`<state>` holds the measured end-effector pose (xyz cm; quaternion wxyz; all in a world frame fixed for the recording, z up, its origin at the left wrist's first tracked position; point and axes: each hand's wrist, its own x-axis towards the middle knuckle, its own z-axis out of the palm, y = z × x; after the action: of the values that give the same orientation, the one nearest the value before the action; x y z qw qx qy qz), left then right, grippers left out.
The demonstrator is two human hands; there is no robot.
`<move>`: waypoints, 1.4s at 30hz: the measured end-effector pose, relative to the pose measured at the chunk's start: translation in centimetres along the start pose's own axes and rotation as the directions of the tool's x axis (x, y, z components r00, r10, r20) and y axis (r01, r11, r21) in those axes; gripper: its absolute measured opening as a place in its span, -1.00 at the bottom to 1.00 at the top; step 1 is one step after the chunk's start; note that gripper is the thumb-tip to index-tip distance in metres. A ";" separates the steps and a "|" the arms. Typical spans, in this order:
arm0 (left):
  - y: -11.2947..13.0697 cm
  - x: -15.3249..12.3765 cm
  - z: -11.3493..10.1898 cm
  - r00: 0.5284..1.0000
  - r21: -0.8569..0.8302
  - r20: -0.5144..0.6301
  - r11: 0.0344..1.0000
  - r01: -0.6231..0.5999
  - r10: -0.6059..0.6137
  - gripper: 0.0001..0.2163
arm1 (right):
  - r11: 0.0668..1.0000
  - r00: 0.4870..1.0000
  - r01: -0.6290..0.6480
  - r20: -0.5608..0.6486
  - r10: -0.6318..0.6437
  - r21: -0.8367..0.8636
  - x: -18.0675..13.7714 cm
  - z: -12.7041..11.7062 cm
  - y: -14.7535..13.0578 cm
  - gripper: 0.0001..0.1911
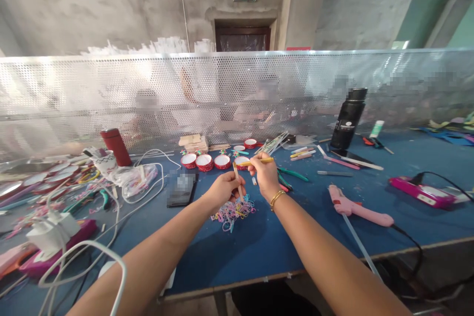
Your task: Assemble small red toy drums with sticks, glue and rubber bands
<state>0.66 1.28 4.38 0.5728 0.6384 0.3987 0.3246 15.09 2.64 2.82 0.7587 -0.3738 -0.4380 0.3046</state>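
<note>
My left hand pinches a flat wooden craft stick, held roughly upright above the table. In my right hand is a yellow marker pen, its tip at or very near the upper end of the stick; whether they touch I cannot tell. Below my hands lies a loose heap of small coloured loops, like rubber bands. A small light pen cap shows beside my right hand. Behind my hands, several round red pieces with white tops stand in a row.
A pink glue gun lies at right, near a black bottle and several markers. Left of my hands are a dark phone, a red flask and white cables. A perforated metal screen closes the back.
</note>
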 end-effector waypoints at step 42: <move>0.1 -0.1 0.2 1.000 0.004 0.024 1.000 0.008 -0.008 -0.88 | 1.000 1.000 0.007 0.015 -0.006 -0.015 -0.1 0.1 -0.3 -0.84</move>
<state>0.78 1.12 4.45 0.5776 0.6417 0.3950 0.3138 15.03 2.48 3.05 0.7536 -0.3760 -0.4470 0.3015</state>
